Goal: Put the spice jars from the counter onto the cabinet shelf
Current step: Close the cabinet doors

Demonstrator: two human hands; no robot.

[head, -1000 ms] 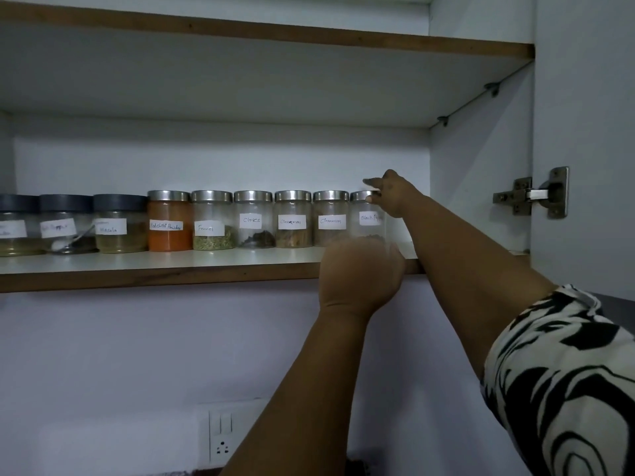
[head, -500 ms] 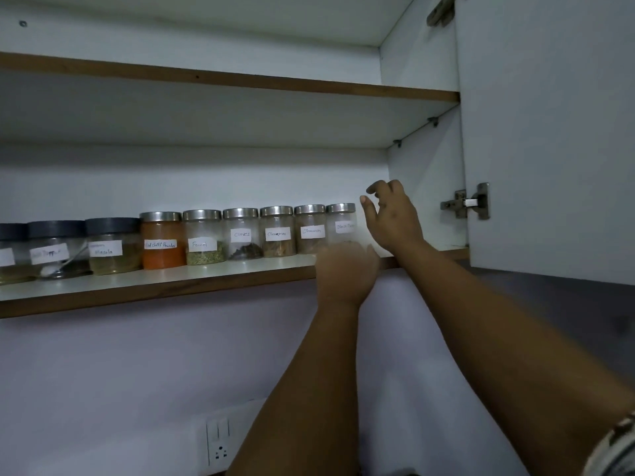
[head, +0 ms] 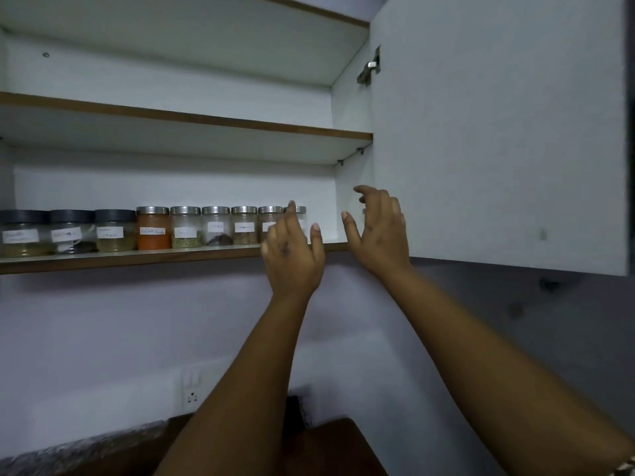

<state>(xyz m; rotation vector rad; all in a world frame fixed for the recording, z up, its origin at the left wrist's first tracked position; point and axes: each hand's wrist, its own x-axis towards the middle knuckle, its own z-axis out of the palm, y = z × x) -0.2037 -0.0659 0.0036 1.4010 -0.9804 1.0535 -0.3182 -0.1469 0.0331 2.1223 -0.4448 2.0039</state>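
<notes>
A row of labelled spice jars stands on the lower cabinet shelf (head: 137, 257): several with steel lids, among them an orange-filled jar (head: 154, 228), and three dark-lidded jars (head: 70, 231) further left. The rightmost steel-lidded jar (head: 299, 214) is partly hidden behind my left hand (head: 292, 255). That hand is raised in front of the shelf edge with relaxed, spread fingers and holds nothing. My right hand (head: 378, 231) hovers to the right of the row, near the cabinet's side wall, fingers loosely bent and empty.
The open cabinet door (head: 498, 132) hangs at the right, close to my right hand. An upper shelf (head: 185, 118) sits above. A wall socket (head: 192, 395) is below, and a dark counter edge (head: 86, 448) shows at the bottom.
Both hands have come off the rightmost jar and drawn back from the shelf, fingers opening. The view has tilted so the shelf sits lower and the door fills more of the right.
</notes>
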